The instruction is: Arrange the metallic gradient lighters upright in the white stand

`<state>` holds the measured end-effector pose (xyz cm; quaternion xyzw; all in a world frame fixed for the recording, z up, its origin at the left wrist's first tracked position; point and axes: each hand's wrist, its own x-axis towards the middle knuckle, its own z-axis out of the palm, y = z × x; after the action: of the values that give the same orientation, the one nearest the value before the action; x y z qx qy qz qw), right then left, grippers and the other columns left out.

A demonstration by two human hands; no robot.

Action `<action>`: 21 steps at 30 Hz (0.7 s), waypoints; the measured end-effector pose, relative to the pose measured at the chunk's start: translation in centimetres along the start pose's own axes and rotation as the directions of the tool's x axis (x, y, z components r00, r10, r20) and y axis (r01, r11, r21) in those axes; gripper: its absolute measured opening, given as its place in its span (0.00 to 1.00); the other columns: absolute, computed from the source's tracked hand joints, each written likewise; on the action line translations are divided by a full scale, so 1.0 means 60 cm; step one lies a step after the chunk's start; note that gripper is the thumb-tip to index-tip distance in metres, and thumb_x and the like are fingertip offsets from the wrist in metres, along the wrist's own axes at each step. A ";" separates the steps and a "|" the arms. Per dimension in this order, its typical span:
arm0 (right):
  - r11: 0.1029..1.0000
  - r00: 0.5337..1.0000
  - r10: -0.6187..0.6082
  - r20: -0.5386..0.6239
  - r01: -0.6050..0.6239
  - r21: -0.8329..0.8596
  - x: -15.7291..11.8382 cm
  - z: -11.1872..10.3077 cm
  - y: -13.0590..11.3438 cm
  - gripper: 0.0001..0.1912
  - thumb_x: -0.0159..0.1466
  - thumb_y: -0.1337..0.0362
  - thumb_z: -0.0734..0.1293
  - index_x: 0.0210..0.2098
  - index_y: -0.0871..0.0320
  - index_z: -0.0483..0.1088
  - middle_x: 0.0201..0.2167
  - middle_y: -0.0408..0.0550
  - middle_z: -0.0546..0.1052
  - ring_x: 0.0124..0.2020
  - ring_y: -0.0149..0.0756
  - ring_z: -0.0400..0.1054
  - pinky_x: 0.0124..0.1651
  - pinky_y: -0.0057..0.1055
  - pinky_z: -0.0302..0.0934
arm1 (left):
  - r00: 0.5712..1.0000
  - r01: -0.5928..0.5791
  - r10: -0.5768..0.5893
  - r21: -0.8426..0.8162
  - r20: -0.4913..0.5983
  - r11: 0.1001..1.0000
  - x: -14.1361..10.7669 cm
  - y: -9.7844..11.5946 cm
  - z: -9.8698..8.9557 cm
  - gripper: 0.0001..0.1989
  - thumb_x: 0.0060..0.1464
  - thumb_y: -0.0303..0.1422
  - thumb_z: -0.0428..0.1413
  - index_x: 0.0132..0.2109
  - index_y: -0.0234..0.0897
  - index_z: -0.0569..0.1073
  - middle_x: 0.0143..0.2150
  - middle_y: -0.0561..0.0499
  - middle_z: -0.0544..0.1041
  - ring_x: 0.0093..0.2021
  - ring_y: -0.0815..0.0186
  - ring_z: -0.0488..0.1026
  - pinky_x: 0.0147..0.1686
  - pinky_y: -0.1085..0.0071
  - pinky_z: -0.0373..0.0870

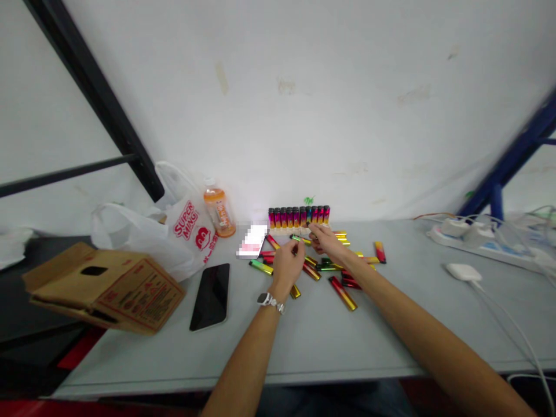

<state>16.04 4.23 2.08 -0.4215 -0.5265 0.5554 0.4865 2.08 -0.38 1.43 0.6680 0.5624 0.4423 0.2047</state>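
My left hand (288,263), with a watch (266,299) on its wrist, is closed above a scatter of slim shiny sticks; what its curled fingers hold, if anything, is hidden. My right hand (325,238) is pinched at the front of an upright row of pink-and-yellow sticks with dark tops (299,217), and I cannot make out what is in the pinch. The row stands in a pale holder (295,231) by the wall. Around both hands lie several loose sticks, among them a red-to-yellow stick (343,293) and a green-and-yellow stick (261,267).
To the left are a black phone (211,297), an opened cardboard box (130,289), a white plastic bag (174,237) and an orange drink bottle (220,211). A power strip (490,249) and a white charger (464,272) with cables lie on the right of the grey table (403,330).
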 end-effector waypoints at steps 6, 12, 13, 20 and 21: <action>0.944 0.964 -0.256 -0.076 0.232 -0.233 0.040 -0.035 -0.018 0.15 0.53 0.59 0.71 0.38 0.58 0.68 0.24 0.40 0.73 0.26 0.31 0.67 0.29 0.27 0.61 | 1.000 -0.004 0.004 -0.008 0.009 1.000 -0.001 0.002 -0.002 0.19 0.62 0.41 0.47 0.25 0.38 0.66 0.21 0.53 0.68 0.25 0.69 0.65 0.27 0.73 0.55; 0.761 0.890 -0.439 -0.123 0.295 -0.578 0.088 -0.068 -0.034 0.08 0.50 0.68 0.71 0.31 0.58 0.77 0.26 0.43 0.76 0.28 0.33 0.66 0.38 0.32 0.60 | 1.000 0.004 -0.004 -0.009 0.012 1.000 -0.001 0.003 -0.004 0.19 0.62 0.41 0.47 0.25 0.38 0.66 0.22 0.54 0.68 0.25 0.69 0.65 0.28 0.73 0.56; 0.740 0.885 -0.451 -0.120 0.294 -0.605 0.095 -0.072 -0.035 0.08 0.50 0.68 0.71 0.31 0.58 0.78 0.26 0.43 0.76 0.28 0.33 0.65 0.38 0.32 0.60 | 1.000 0.010 -0.009 -0.010 0.012 1.000 -0.001 0.004 -0.004 0.19 0.62 0.41 0.47 0.25 0.38 0.66 0.22 0.54 0.68 0.25 0.69 0.65 0.28 0.73 0.56; 0.645 0.871 -0.491 -0.009 0.356 -0.676 0.124 -0.079 -0.023 0.11 0.54 0.69 0.70 0.37 0.59 0.78 0.25 0.43 0.77 0.27 0.32 0.67 0.37 0.31 0.61 | 1.000 0.023 -0.023 -0.013 0.011 1.000 0.000 0.004 -0.007 0.18 0.61 0.40 0.47 0.25 0.37 0.66 0.22 0.54 0.68 0.25 0.69 0.65 0.28 0.73 0.56; 0.628 0.869 -0.494 0.003 0.359 -0.691 0.126 -0.079 -0.022 0.11 0.54 0.69 0.69 0.38 0.59 0.78 0.27 0.44 0.78 0.28 0.32 0.68 0.38 0.31 0.62 | 1.000 0.023 -0.023 -0.012 0.013 1.000 0.000 0.004 -0.007 0.18 0.61 0.40 0.47 0.25 0.37 0.66 0.22 0.54 0.68 0.25 0.69 0.65 0.28 0.73 0.56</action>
<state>19.50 12.48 3.29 -0.4802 -0.7269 0.1535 0.4664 1.89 -0.53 1.85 0.6630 0.5661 0.4390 0.2173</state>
